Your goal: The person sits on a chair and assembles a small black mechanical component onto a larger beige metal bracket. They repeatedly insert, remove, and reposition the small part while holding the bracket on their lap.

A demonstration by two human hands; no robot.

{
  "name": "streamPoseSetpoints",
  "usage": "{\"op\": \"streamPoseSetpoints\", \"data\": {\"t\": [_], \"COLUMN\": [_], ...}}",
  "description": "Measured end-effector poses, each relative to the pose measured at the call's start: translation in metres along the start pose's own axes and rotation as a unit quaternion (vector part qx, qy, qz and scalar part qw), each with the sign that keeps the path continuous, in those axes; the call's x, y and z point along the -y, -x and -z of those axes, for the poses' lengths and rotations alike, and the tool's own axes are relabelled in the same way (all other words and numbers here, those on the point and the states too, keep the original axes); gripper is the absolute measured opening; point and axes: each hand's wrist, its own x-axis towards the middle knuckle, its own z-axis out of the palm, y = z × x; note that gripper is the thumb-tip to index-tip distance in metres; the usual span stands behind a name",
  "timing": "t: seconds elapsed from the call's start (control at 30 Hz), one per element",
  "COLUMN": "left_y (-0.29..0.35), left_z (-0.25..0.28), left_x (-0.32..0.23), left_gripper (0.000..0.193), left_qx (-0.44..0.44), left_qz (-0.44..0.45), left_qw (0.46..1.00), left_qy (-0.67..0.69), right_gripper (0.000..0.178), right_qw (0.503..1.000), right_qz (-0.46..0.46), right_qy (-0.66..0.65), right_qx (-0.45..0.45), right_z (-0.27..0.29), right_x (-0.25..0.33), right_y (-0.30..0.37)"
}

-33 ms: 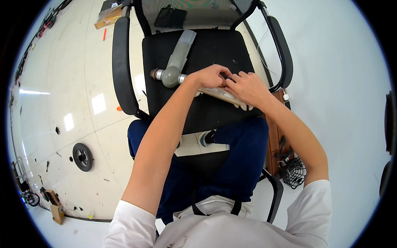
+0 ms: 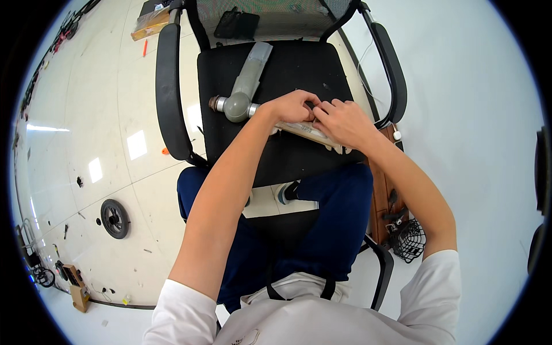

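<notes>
A grey jointed part (image 2: 237, 107) with a round knuckle and metal collars lies on the black seat (image 2: 287, 158) of an office chair facing me. To its right, under my hands, is a long pale piece (image 2: 305, 131) with a whitish top face and notched right end. My left hand (image 2: 292, 107) bends over its far edge, thumb and fingers pinched together. My right hand (image 2: 345, 123) meets it from the right, fingers curled and their tips almost touching the left hand's. Whatever lies between the fingertips is small, dark and mostly hidden.
Armrests (image 2: 174, 92) flank the seat, and a dark flat object (image 2: 237, 24) shows by the mesh backrest. On the tiled floor at left lies a small black wheel (image 2: 115, 218). A black wire basket (image 2: 409, 240) stands at right, beside a wooden-brown surface (image 2: 376, 201).
My fingertips have shifted very slightly, and less of the dark thing between them shows. Arms, chair and parts stay where they were.
</notes>
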Motion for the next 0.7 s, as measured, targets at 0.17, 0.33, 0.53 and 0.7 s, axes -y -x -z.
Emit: {"op": "streamPoseSetpoints", "data": {"t": [0.17,0.33,0.53,0.7], "left_y": [-0.003,-0.003,-0.003,-0.002], "left_z": [0.0,-0.002,-0.002,-0.002], "left_x": [0.003,0.005,0.005,0.005], "left_gripper": [0.041,0.043,0.044,0.045], "left_qx": [0.008,0.003,-0.004,-0.002], "left_qz": [-0.011,-0.041,-0.021,-0.023], "left_qw": [1.0,0.999,1.0,1.0], "left_qy": [0.026,-0.027,0.006,-0.016], "right_gripper": [0.018,0.013,0.018,0.013], "right_qw": [0.998,0.999,0.997,1.0], "right_qz": [0.048,0.026,0.054,0.014], "right_qy": [0.009,-0.002,0.028,-0.002], "right_qx": [-0.033,-0.035,-0.053,-0.02], "right_z": [-0.001,-0.004,-0.006,-0.005], "right_x": [0.0,0.0,-0.001,0.002], "right_y": [0.001,-0.003,-0.002,-0.003]}}
